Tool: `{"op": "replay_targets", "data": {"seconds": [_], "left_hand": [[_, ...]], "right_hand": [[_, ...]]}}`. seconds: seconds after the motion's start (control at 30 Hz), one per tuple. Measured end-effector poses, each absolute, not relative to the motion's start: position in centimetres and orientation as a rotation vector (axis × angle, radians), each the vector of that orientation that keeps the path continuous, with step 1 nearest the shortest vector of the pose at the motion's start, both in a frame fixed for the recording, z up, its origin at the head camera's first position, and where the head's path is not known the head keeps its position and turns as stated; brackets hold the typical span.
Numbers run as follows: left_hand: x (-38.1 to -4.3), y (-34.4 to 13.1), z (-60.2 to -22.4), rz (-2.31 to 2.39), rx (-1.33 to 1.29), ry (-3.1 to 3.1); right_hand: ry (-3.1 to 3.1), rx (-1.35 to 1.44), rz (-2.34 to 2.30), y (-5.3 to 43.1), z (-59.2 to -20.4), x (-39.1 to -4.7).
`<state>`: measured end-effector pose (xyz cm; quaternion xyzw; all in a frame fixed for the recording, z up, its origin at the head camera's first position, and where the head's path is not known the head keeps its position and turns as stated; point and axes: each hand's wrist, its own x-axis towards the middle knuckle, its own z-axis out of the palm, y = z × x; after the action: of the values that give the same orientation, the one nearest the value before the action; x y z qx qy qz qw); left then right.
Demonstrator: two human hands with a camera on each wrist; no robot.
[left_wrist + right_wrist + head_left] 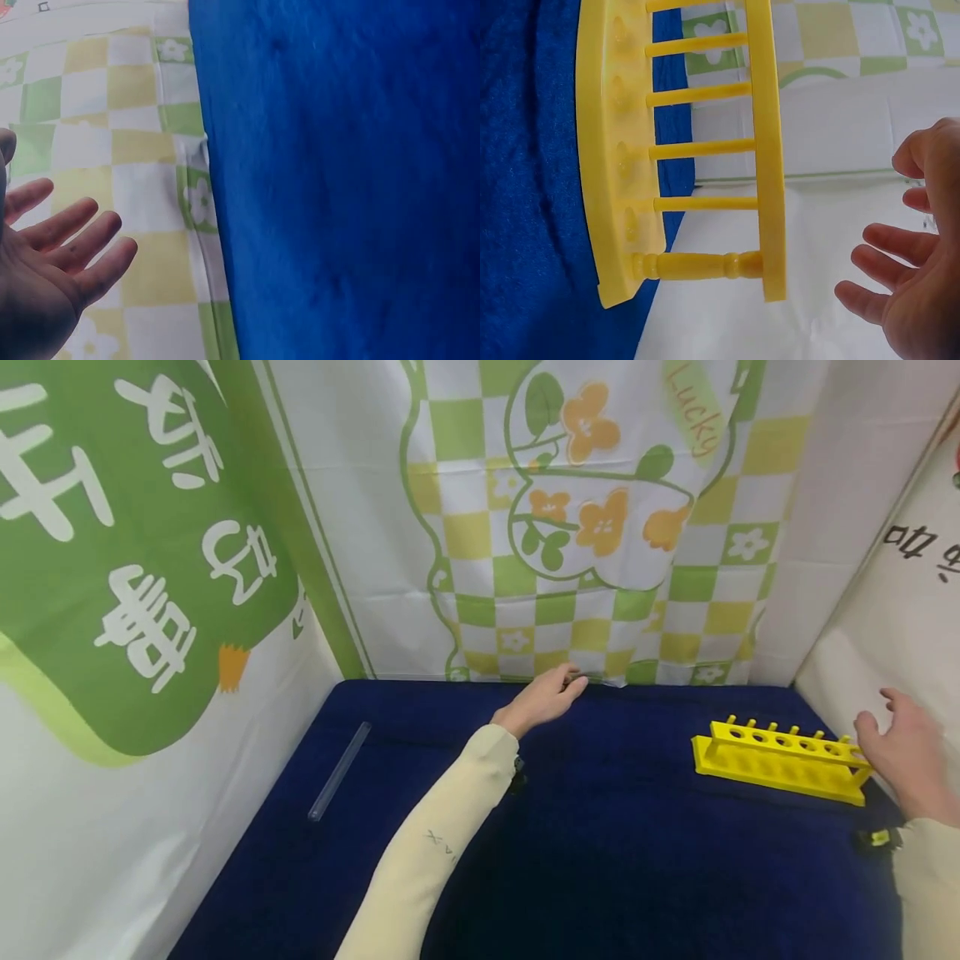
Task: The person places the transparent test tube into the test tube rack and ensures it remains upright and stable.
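Observation:
A yellow test tube rack (783, 762) with a row of holes and upright pegs stands at the right of the dark blue cloth. My right hand (907, 752) hovers by the rack's right end, fingers spread and holding nothing; the right wrist view shows a gap between the fingers and the rack (769, 165). My left hand (546, 695) reaches to the table's back edge, its fingers (105, 262) loosely extended with nothing in them. On the left of the cloth lies a clear test tube (340, 772), slanting away, apart from both hands.
The dark blue cloth (622, 852) covers the table. A checked green, yellow and white curtain (480, 552) hangs along its back edge. Printed white sheets (225, 760) close in the left side and another white sheet (862, 627) the right.

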<state>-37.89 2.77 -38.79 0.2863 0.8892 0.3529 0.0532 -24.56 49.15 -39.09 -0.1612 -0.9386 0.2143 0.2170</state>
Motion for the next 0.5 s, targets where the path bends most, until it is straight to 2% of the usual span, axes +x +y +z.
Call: {"op": "replay_targets", "data": {"seconds": [0.5], "left_hand": [[-36.5,5.8,-40.0,1.372,0.804,2.532]], "right_hand": [[-2.549,-0.751,0.705,49.7,-40.7,-23.8]]}}
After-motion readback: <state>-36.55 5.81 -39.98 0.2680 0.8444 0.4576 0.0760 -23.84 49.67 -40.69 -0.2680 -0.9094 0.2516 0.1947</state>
